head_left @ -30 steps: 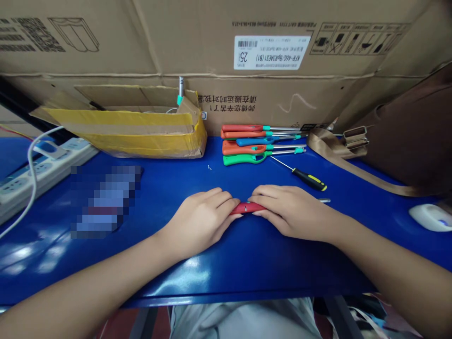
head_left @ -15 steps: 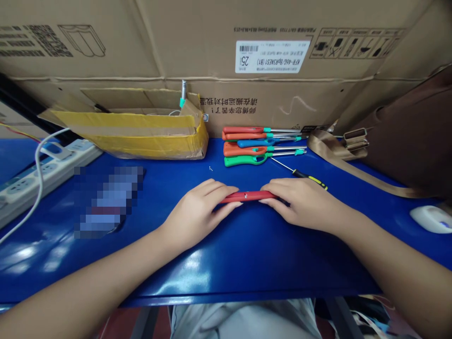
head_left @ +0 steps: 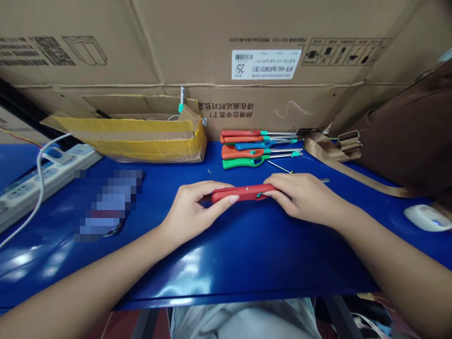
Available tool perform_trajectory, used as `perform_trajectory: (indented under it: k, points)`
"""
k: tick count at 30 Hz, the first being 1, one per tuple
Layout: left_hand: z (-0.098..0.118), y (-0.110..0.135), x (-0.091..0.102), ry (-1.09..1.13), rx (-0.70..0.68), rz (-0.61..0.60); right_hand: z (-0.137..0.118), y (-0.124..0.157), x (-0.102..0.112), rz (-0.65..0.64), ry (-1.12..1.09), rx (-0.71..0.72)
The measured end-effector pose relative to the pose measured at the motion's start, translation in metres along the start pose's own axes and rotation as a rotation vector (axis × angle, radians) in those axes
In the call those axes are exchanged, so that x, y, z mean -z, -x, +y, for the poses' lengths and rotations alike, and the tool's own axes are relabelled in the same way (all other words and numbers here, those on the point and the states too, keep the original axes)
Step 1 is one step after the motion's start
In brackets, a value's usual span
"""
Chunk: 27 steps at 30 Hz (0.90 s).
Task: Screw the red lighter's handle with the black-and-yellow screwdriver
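Observation:
A long red lighter [head_left: 243, 192] with a teal trigger is held level just above the blue table [head_left: 226, 254]. My left hand [head_left: 192, 209] is closed round its left end, thumb along the front. My right hand [head_left: 303, 195] is closed round its right end, hiding the metal nozzle except for a tip poking out at the right. Behind my hands lies a row of several similar lighters [head_left: 254, 148] in red, orange, blue and green.
A yellow-taped cardboard box [head_left: 141, 136] stands at the back left, a white power strip [head_left: 38, 174] with cable at the far left. A screwdriver shaft [head_left: 278, 167] shows behind my right hand. A brown bag with strap [head_left: 399, 141] and a white mouse [head_left: 423, 216] sit right. Large cartons form the back wall.
Both hands have lifted the red lighter off the table and away from me, turning it so more of its side shows. My hands have spread slightly apart along it.

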State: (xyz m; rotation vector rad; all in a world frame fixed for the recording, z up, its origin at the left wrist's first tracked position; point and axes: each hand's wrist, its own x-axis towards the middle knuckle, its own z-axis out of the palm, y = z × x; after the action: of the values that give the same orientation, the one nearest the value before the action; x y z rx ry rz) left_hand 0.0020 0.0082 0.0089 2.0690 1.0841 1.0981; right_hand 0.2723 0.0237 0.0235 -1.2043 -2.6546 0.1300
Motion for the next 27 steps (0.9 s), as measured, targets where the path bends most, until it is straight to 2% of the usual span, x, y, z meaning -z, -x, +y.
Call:
perform_trajectory:
  k: [3,8,12,14,17,19,21,24,27]
  points:
    - [-0.005,0.000,-0.003,0.104,0.064,0.017,0.004,-0.001,0.000,0.041,-0.004,0.005]
    - [-0.010,0.002,-0.002,-0.005,-0.059,0.026,0.005,0.000,0.002,0.078,0.030,0.026]
    - [-0.008,0.003,0.000,-0.053,-0.076,0.021,0.002,-0.001,0.003,0.081,0.038,0.045]
    - [-0.006,0.002,0.000,0.019,-0.020,0.022,0.000,-0.001,0.003,0.113,0.042,0.063]
    - [-0.004,-0.001,-0.003,0.245,0.179,-0.005,-0.003,-0.001,0.002,0.168,0.081,0.107]
    - [-0.003,-0.003,-0.005,0.393,0.307,-0.034,-0.005,0.000,0.001,0.156,0.115,0.142]
    - [-0.002,-0.003,-0.006,0.489,0.371,-0.052,-0.007,0.000,0.000,0.129,0.132,0.165]
    - [-0.001,-0.001,-0.005,0.465,0.332,-0.063,-0.008,0.001,-0.001,0.108,0.117,0.166]
    - [-0.001,0.002,0.000,0.271,0.159,-0.096,-0.009,0.001,0.001,0.092,0.073,0.170]
